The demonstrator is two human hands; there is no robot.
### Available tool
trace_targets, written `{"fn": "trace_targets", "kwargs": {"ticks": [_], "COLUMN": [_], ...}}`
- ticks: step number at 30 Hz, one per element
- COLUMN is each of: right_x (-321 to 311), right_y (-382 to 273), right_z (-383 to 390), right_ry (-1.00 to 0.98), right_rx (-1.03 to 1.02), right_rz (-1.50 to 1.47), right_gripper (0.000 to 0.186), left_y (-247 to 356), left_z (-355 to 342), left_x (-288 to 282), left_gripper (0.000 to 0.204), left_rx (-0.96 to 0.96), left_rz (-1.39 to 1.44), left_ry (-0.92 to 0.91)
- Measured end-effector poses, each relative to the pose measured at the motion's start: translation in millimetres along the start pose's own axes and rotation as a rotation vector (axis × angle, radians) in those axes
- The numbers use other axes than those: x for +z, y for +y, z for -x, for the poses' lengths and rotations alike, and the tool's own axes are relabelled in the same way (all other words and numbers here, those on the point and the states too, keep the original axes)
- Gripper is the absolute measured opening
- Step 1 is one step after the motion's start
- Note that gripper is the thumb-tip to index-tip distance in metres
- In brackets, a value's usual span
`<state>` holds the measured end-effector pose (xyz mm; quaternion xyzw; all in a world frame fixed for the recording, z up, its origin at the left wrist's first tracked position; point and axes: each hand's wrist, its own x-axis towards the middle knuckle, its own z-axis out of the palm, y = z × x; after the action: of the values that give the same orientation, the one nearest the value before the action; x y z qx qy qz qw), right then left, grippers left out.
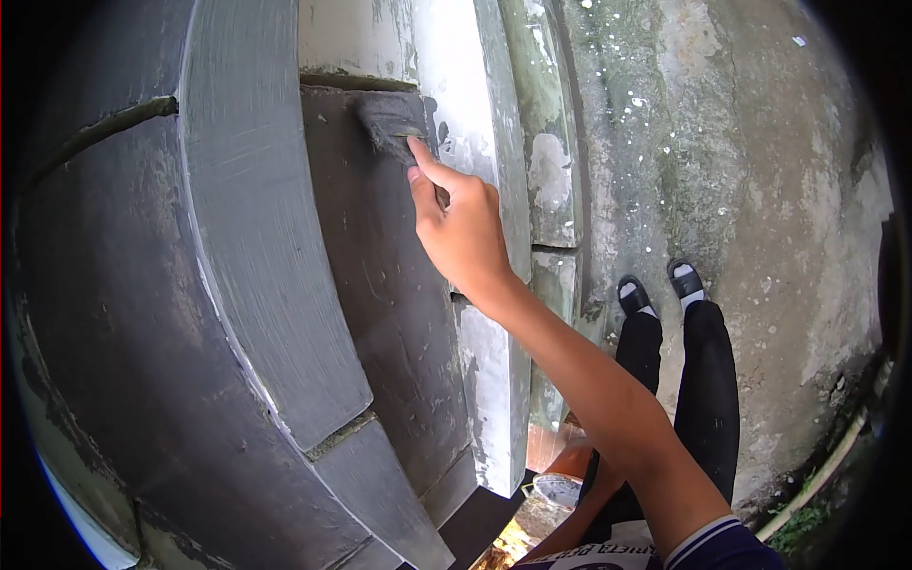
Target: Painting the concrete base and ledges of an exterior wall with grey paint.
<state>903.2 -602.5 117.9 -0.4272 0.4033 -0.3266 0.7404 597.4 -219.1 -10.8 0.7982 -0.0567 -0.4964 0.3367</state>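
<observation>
My right hand (pixel 456 214) is closed around the handle of a wide paintbrush (pixel 391 119), with the index finger stretched along it. The bristles are coated grey and press on a dark grey wall panel (pixel 366 237), just below a horizontal groove and beside a white-patched upright strip (pixel 456 104). Only part of my left forearm (pixel 570 522) shows, low in the picture behind the right arm. The left hand itself is hidden, so its grip cannot be made out. Close to that forearm is an orange container (pixel 570 463) with a pale round part (pixel 559 489).
A raised grey band (pixel 256 228) with brush streaks runs along the wall to the left. Another dark panel (pixel 123 275) lies beyond it. At right, the stained concrete ground (pixel 788 190) carries white spatters. My feet in dark sandals (pixel 686 278) stand near the wall's base.
</observation>
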Motion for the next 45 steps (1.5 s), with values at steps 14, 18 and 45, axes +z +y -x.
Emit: {"fn": "trace_targets", "kwargs": {"ticks": [14,18,45], "right_x": [-27.5,-70.8,-362.6], "right_y": [3.2,44.4,21.0], "right_z": [217.6,280.9,276.0], "right_ry": [-0.422,-0.765,-0.842], "right_rx": [0.211,0.107,0.692], "right_rz": [0.011,0.078,0.551], "right_gripper": [0.053,0.056,0.027], "left_y": [45.1,63.5,-57.2], "left_z": [9.7,26.4,168.3], "left_x": [-9.4,-21.6,187.9], "left_gripper": [0.036,0.035,0.030], "left_rx": [0.514,0.464,0.357], "left_rz": [-0.110,-0.203,0.673], "left_ry": [0.079,-0.030,0.887]}}
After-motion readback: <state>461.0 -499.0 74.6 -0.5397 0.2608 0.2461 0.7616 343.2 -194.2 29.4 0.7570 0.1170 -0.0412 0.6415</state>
